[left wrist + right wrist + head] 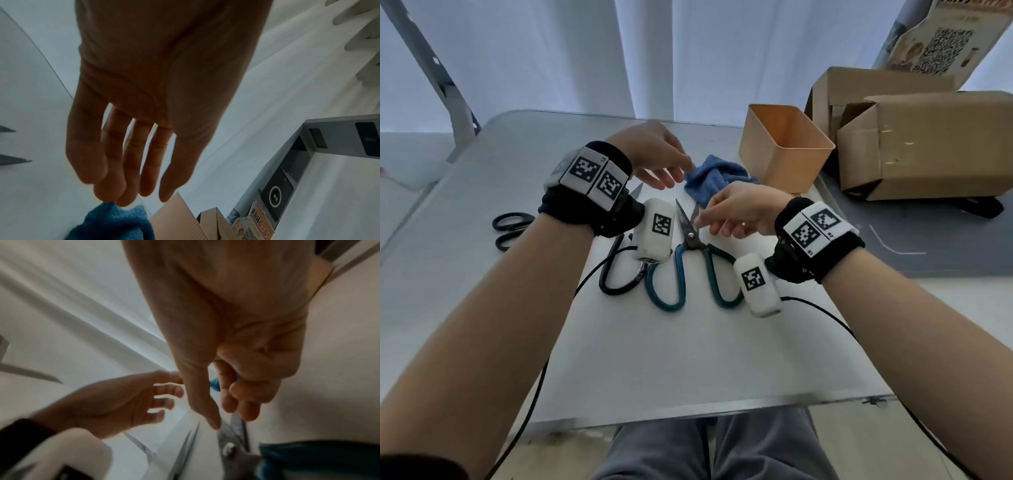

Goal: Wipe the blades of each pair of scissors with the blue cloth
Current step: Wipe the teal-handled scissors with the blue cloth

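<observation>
The blue cloth (717, 174) lies crumpled on the white table (619, 359), by the orange bin. My left hand (674, 171) hovers open with straight fingers; in the left wrist view its fingertips (123, 198) sit right at the cloth's edge (111, 224). Teal-handled scissors (681, 274) lie with their blades spread. My right hand (705, 222) is over them with loosely curled fingers. In the right wrist view, thumb and fingers (244, 413) flank one blade (236, 425) with a gap. Black scissors (616, 274) lie partly under my left wrist. Another black pair (512, 229) lies far left.
An orange bin (784, 147) stands just right of the cloth. Cardboard boxes (928, 144) sit on a grey mat at the right. Cables run from both wrist cameras across the table's near part. A metal frame leg (448, 85) rises at the back left.
</observation>
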